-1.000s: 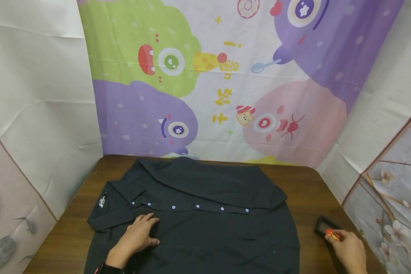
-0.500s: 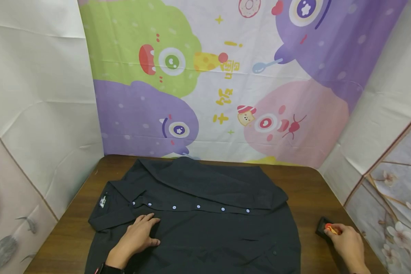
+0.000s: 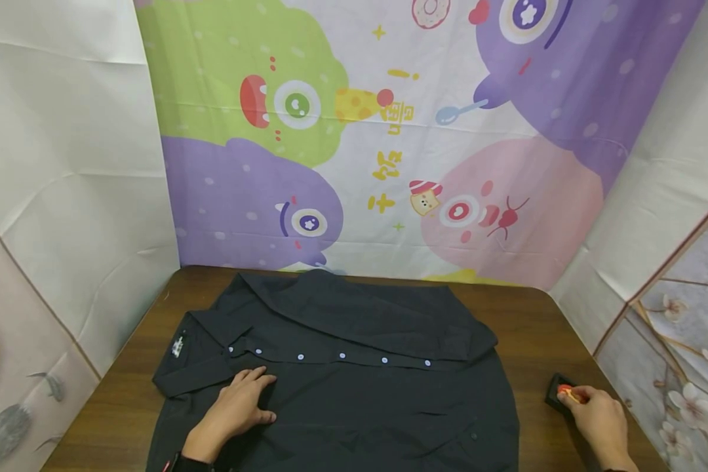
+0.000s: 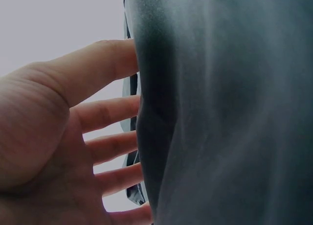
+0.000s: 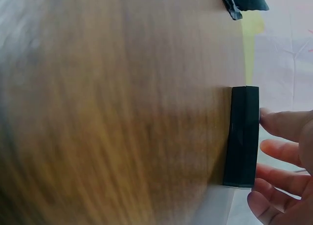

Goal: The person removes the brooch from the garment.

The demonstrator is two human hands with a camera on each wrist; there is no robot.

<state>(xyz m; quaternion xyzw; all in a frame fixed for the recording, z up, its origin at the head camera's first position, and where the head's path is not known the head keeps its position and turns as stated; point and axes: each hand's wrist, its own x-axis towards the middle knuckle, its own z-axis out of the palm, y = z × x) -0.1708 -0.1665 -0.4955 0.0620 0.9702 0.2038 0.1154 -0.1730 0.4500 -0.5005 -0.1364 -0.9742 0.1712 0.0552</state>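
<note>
Resting flat and open on the unfolded shirt (image 3: 342, 380), the left hand (image 3: 233, 413) waits; the right hand's (image 3: 596, 419) fingers touch a black device (image 3: 557, 395) on the counter (image 3: 531, 328).

The shirt (image 3: 354, 387) is matt dark cloth with glossy pale buttons (image 3: 299, 357), the table (image 3: 531, 328) smooth grained wood, the small black device (image 5: 241, 136) matt plastic.

A shirt (image 3: 342, 373) lies spread over the middle of the tabletop (image 3: 531, 328), reaching its near edge. The left hand (image 3: 233, 410) rests on the shirt's near-left part. A small device (image 3: 557, 395) lies near the tabletop's right edge, with the right hand (image 3: 598, 423) touching it from the near side.
</note>
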